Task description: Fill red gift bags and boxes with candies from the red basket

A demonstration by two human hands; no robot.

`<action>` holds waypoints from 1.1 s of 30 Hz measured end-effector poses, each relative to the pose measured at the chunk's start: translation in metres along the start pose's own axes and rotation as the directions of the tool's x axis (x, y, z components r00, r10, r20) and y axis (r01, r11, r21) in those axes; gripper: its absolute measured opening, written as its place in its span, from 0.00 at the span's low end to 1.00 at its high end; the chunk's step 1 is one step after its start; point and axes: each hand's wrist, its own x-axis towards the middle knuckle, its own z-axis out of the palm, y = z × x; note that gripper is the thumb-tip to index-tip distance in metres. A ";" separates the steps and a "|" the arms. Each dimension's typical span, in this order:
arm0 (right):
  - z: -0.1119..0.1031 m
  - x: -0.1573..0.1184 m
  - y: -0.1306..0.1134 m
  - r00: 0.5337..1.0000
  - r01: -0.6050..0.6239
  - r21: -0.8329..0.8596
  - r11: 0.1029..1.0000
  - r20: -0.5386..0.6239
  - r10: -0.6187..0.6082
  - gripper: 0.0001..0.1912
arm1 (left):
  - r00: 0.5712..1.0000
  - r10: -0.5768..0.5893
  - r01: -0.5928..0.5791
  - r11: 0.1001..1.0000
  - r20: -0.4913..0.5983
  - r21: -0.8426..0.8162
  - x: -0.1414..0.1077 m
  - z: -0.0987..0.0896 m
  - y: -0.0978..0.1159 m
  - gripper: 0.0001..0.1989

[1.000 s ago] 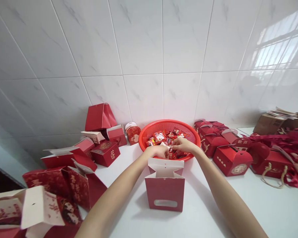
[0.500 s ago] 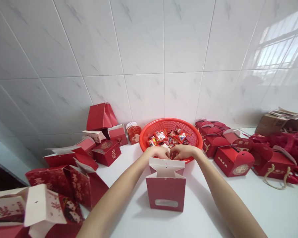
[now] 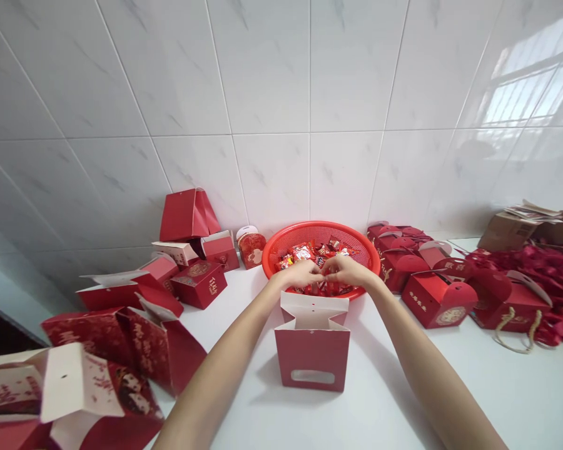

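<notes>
My left hand (image 3: 304, 274) and my right hand (image 3: 344, 270) are close together over the near part of a red plastic basket (image 3: 281, 240). Wrapped candies in red packets (image 3: 304, 252) lie in the basket. The fingers of both hands are bent inward and pinched, and what they hold, if anything, is too small to make out. Just this side of the basket stands a red paper box (image 3: 312, 353), upright, with its top flaps open and an oval window low on its front.
Several red boxes (image 3: 199, 284) stand and lean on the left, some with open flaps. Closed red boxes (image 3: 440, 300) are grouped on the right, beside dark red ribbon or cloth (image 3: 511, 259) and a brown carton (image 3: 507, 235). A tiled wall (image 3: 272, 181) rises behind the white table (image 3: 380, 400).
Both hands have risen slightly from the candies at the basket's near side. The view has shifted a little.
</notes>
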 end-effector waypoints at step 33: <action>-0.003 0.003 0.008 0.898 -0.011 0.394 0.919 -0.401 0.183 0.06 | 0.999 -0.017 0.014 0.995 -0.032 -0.103 -0.003 0.002 -0.002 0.20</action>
